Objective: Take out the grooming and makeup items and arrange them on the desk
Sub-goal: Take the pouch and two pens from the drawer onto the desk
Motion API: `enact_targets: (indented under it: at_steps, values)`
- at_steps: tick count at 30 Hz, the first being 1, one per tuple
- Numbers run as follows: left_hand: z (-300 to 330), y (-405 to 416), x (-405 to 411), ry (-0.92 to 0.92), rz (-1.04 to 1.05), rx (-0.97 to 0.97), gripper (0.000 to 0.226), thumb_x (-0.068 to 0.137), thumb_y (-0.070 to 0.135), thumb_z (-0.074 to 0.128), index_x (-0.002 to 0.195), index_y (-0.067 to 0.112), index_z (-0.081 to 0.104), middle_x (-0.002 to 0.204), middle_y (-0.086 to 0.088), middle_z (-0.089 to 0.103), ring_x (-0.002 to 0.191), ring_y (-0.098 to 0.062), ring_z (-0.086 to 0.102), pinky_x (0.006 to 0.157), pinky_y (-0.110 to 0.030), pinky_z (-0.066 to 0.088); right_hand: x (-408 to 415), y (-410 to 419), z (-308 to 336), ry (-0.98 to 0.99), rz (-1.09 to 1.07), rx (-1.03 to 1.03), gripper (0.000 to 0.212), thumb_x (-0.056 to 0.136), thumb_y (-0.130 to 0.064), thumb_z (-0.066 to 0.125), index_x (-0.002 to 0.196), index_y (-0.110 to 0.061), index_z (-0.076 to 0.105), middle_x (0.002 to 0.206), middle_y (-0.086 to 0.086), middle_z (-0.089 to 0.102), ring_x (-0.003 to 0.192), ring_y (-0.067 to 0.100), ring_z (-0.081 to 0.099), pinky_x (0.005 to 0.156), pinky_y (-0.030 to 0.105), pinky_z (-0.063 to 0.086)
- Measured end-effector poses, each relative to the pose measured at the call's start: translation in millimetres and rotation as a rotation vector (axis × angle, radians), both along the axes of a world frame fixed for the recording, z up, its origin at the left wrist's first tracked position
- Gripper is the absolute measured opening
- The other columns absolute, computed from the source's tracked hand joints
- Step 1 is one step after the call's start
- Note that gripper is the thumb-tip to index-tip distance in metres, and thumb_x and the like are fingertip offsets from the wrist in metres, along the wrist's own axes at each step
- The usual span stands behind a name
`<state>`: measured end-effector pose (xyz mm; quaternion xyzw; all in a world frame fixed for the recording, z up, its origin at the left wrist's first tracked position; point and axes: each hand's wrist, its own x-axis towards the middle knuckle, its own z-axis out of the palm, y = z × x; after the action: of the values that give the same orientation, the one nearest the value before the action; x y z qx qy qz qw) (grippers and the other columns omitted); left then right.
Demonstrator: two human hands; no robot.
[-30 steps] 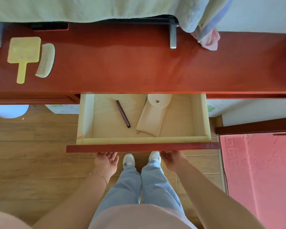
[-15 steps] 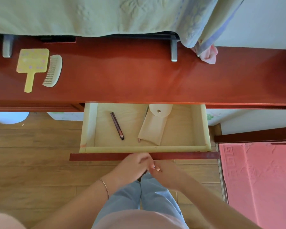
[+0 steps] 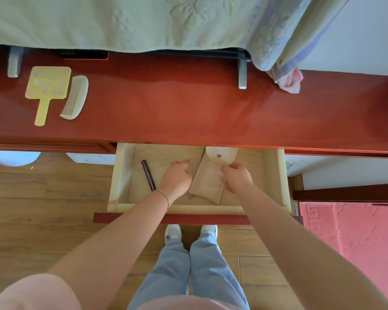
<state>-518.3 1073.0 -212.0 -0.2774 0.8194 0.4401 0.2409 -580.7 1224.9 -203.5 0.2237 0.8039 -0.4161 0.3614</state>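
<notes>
1. A yellow hand mirror (image 3: 48, 86) and a pale comb (image 3: 74, 97) lie side by side at the bench's (image 3: 188, 108) 9 o'clock end, handle and teeth lined up alike. They look like items already taken out and set in a row that leaves the rest of the top free for more.
2. The drawer (image 3: 121, 175) under the bench edge stands pulled out at 6 o'clock from the bench centre, so its contents can be reached from above.
3. A dark slim makeup pencil (image 3: 148, 175) lies loose on the drawer floor, just at 9 o'clock of the left hand, untouched.
4. The left hand (image 3: 175, 178) hovers low in the drawer, fingers curled inward near the pouch's 9 o'clock edge. Whether it pinches anything I cannot tell.
5. The beige pouch (image 3: 207, 183) lies tilted, its round snap flap (image 3: 221, 155) at 12 o'clock.
6. The right hand (image 3: 238, 176) pinches the pouch's 3 o'clock side, probably to lift it out with both hands because the soft fabric would sag.
</notes>
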Motion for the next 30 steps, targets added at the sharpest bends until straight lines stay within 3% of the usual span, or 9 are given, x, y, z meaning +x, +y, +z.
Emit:
enact_targets:
  at_steps: [2, 4, 6, 8, 11, 17, 20, 24, 30]
  values:
    - [-7, 5, -1, -0.03, -0.027, -0.019, 0.051, 0.093, 0.006, 0.03, 0.143, 0.017, 0.037, 0.14, -0.013, 0.046, 0.055, -0.015, 0.049, 0.046, -0.022, 0.037, -4, -3, -9, 0.013, -0.034, 0.039, 0.044, 0.084, -0.015, 0.046, 0.128, -0.011, 0.045, 0.083, 0.0, 0.055, 0.074, 0.02, 0.052, 0.063, 0.031, 0.048]
    - [-7, 10, -2, -0.058, -0.006, 0.04, 0.046, 0.094, 0.008, 0.03, 0.135, 0.016, 0.048, 0.114, -0.009, 0.063, 0.06, -0.016, 0.053, 0.044, -0.019, 0.039, -5, -3, -16, 0.026, -0.095, 0.055, 0.044, 0.084, -0.017, 0.045, 0.128, -0.011, 0.045, 0.092, 0.004, 0.056, 0.072, 0.02, 0.051, 0.057, 0.027, 0.041]
    - [-10, 13, -2, -0.087, 0.051, 0.131, 0.043, 0.092, 0.006, 0.031, 0.122, 0.016, 0.059, 0.083, -0.002, 0.065, 0.059, -0.016, 0.056, 0.038, -0.015, 0.041, -6, -1, -21, 0.001, -0.183, 0.037, 0.042, 0.087, -0.022, 0.047, 0.126, -0.009, 0.046, 0.091, 0.004, 0.057, 0.08, 0.024, 0.056, 0.071, 0.036, 0.052]
    - [-13, 14, -1, -0.115, 0.107, 0.179, 0.04, 0.087, 0.004, 0.034, 0.111, 0.014, 0.065, 0.074, -0.003, 0.064, 0.062, -0.02, 0.06, 0.042, -0.016, 0.044, -7, 1, -23, -0.022, -0.234, 0.015, 0.036, 0.087, -0.022, 0.05, 0.116, -0.002, 0.053, 0.083, 0.005, 0.058, 0.082, 0.027, 0.058, 0.086, 0.041, 0.052]
    - [-11, 16, -2, -0.105, 0.165, 0.197, 0.033, 0.086, 0.005, 0.039, 0.097, 0.012, 0.069, 0.075, -0.01, 0.065, 0.06, -0.021, 0.056, 0.051, -0.025, 0.044, -9, 5, -25, -0.05, -0.241, -0.023, 0.026, 0.086, -0.013, 0.049, 0.104, 0.0, 0.061, 0.079, 0.008, 0.06, 0.076, 0.026, 0.055, 0.078, 0.036, 0.05]
    - [8, 17, -5, -0.017, 0.271, 0.246, 0.021, 0.084, 0.007, 0.051, 0.089, 0.011, 0.071, 0.084, -0.005, 0.066, 0.075, -0.021, 0.058, 0.067, -0.03, 0.047, -16, 15, -10, -0.079, -0.311, -0.166, 0.016, 0.087, -0.001, 0.053, 0.101, -0.003, 0.058, 0.1, 0.016, 0.067, 0.095, 0.034, 0.065, 0.088, 0.05, 0.052]
    - [22, 10, -1, -0.066, 0.235, 0.342, 0.019, 0.085, 0.004, 0.053, 0.094, 0.006, 0.069, 0.086, -0.011, 0.066, 0.076, -0.024, 0.061, 0.075, -0.039, 0.057, -12, 25, 6, -0.11, -0.332, -0.277, 0.011, 0.088, 0.004, 0.053, 0.098, 0.003, 0.058, 0.094, 0.02, 0.067, 0.077, 0.027, 0.067, 0.068, 0.04, 0.059]
    - [46, 0, 6, -0.157, 0.195, 0.504, 0.01, 0.087, 0.002, 0.056, 0.094, 0.004, 0.063, 0.081, -0.006, 0.062, 0.067, -0.012, 0.058, 0.056, -0.017, 0.051, 3, 33, 32, -0.177, -0.377, -0.397, 0.009, 0.09, 0.008, 0.049, 0.086, 0.002, 0.055, 0.079, 0.017, 0.063, 0.064, 0.02, 0.064, 0.044, 0.023, 0.053]
    - [76, -17, 12, -0.146, 0.064, 0.602, 0.004, 0.085, 0.006, 0.061, 0.085, 0.008, 0.057, 0.082, -0.006, 0.061, 0.073, -0.014, 0.058, 0.068, -0.02, 0.052, 21, 35, 76, -0.148, -0.335, -0.458, 0.009, 0.091, 0.005, 0.05, 0.084, -0.001, 0.053, 0.076, 0.014, 0.063, 0.048, 0.011, 0.064, 0.043, 0.02, 0.05]
